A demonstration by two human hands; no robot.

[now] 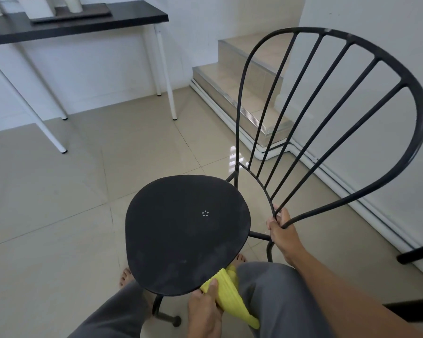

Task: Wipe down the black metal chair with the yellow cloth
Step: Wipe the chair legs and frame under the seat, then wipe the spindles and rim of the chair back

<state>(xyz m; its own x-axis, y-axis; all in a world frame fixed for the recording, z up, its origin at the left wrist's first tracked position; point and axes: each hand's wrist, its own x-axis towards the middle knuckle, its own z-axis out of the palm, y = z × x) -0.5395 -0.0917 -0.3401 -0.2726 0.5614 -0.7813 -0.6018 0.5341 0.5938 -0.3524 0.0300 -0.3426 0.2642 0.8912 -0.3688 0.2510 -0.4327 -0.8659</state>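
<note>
Step in hand: wiping the seat edge. One black metal chair (pixel 188 235), with five back rods, stands at centre. One yellow cloth (pixel 232 301) sits at the seat's near rim, pinched by the left hand (pixel 204 312). The right hand (pixel 280 228) grasps the backrest frame's base. The next move probably calls for sweeping the cloth across the seat while the right hand steadies the chair.

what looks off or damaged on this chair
The chair's top rail shows pale chipped spots in the black finish, and the seat carries dull grey dusty smears. Nothing looks spilled or broken.
</note>
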